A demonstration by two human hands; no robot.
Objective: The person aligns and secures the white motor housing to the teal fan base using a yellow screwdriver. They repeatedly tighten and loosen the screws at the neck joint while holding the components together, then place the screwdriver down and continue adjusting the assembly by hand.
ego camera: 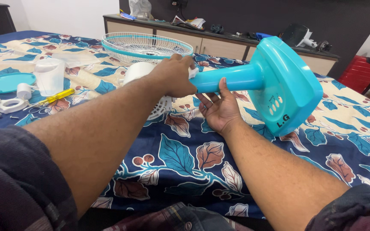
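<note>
Turquoise fan stand [275, 83]: rigid plastic, judged light, base-heavy. Neck is cradled by right hand [219, 109]; upper end is gripped by left hand [174, 77].

Turquoise table-fan stand [275, 81] (neck horizontal, base tipped up on the right), above the floral bedsheet.

the left hand [174, 76] covers the joint where the turquoise fan stand [275, 83] meets the white motor housing [137, 70], and its forearm hides most of that housing. the small parts beside the yellow screwdriver [53, 98] are too tiny to tell, and the bed [180, 158] runs past every edge
</note>
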